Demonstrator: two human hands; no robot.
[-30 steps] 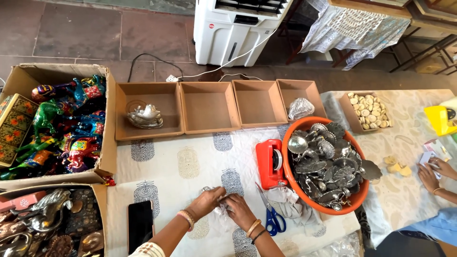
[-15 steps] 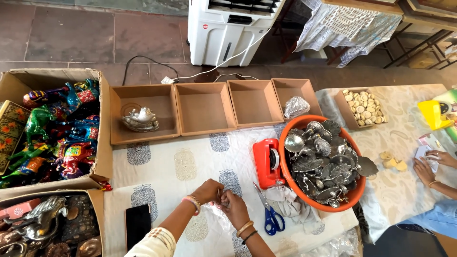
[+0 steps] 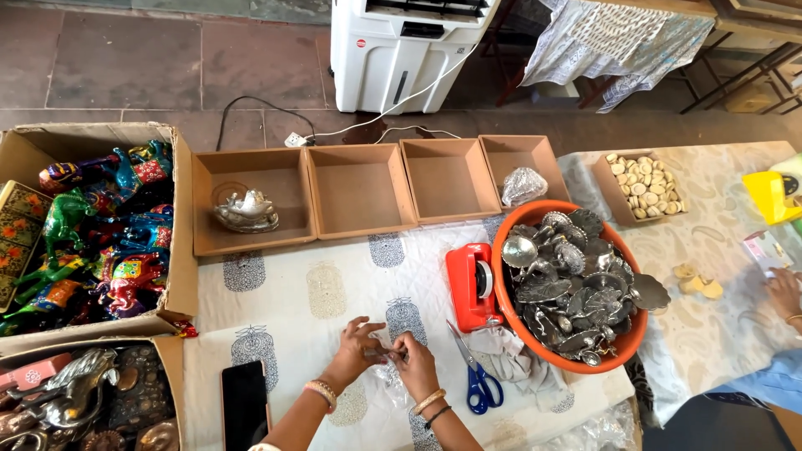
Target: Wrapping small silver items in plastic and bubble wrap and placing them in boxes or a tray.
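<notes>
A: Both hands are low at the near edge of the table, and they've come closer together than half a second ago. The left hand [image 3: 355, 351] and the right hand [image 3: 415, 361] now meet over a small object [image 3: 378, 352] pinched between them.

B: What is it?

A: Too small to tell. Something dark and slim, with a crinkle of clear plastic wrap [image 3: 391, 377] just under the fingers. Left fingers are curled, thumb and forefinger closed on one end; right fingers are bunched tight on the other end.

B: So the change is small?

A: Small, yes. The hands have drawn in and the fingers have tightened, so I'd judge the fiddly handling of that piece is in full swing, not finished.

B: What's around them?

A: Just right of the right hand lie blue-handled scissors [image 3: 474, 374]. Beyond those, a red tape dispenser [image 3: 469, 286] touches an orange basin [image 3: 508, 311] heaped with silvery metal pieces. Left of the left wrist, a black phone [image 3: 244, 402] lies flat. Far ahead of both hands stands a row of brown trays [image 3: 361, 190]; the leftmost holds a wrapped silver item [image 3: 244, 207].

B: Anyone else?

A: Another person's hand [image 3: 784, 292], well off to the right.
</notes>
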